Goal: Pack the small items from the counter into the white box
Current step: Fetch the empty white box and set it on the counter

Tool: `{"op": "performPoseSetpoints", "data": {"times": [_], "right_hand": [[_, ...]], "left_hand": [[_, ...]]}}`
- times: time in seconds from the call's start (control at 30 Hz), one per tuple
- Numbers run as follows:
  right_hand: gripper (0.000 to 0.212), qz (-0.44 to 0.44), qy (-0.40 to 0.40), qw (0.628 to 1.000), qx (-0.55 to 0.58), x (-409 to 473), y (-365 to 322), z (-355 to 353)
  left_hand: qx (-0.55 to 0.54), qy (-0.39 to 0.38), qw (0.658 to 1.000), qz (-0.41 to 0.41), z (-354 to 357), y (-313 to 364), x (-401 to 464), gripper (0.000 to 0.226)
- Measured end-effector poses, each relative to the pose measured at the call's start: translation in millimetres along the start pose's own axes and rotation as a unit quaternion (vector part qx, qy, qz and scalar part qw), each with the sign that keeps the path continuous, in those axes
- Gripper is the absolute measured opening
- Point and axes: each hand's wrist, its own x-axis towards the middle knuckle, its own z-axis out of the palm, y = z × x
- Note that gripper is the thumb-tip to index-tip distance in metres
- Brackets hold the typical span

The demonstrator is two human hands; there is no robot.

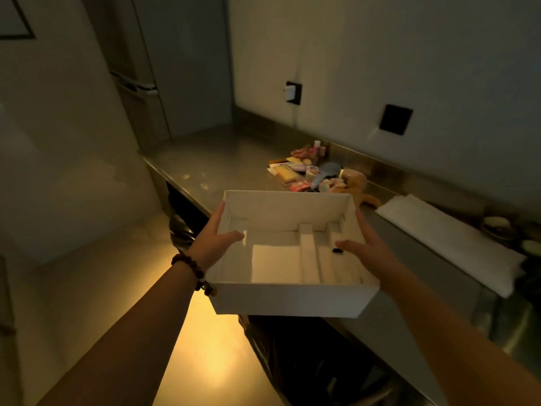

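Dim and yellowish, the room has a long shiny counter (222, 153) along a pale wall. Nearest, two bare arms reach forward. The left hand (213, 238), with a bead bracelet (191, 269) on its wrist, grips the left wall of the white box (289, 300), thumb inside. The right hand (366, 250) grips the right wall the same way. Held up between them, the box is open on top, with white dividers inside and one tiny dark thing (338, 251) at about 3 o'clock. Below it sits a black bin bag (307, 356). Farther off at 12 o'clock, the small items (316, 171) lie in a pile on the counter. A folded white towel (448, 238) lies at 3 o'clock. Two dark wall plates (395, 119) are on the wall behind.
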Motion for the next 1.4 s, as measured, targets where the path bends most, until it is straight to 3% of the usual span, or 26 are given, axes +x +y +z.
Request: {"op": "performPoseSetpoints", "data": {"times": [0.17,0.5,0.9,1.4], "right_hand": [[0.085,-0.014,-0.002,0.998,-0.054,72.2,-23.3,53.6],[0.088,-0.023,-0.047,0.996,-0.069,246.8,-43.8,133.7],[0.087,-0.024,-0.048,0.998,-0.032,452.0,-101.5,171.0],[0.081,0.029,-0.023,0.998,-0.059,572.5,-111.1,225.6]], "left_hand": [[-0.019,0.048,0.999,-0.008,-56.1,-23.4,43.3,0.083],[0.057,0.113,0.992,-0.015,-144.8,-55.7,190.2,0.088],[0.119,0.117,0.986,-0.029,-215.3,-46.3,408.6,0.086],[0.135,0.063,0.987,-0.053,-272.3,-67.0,550.3,0.088]]}}
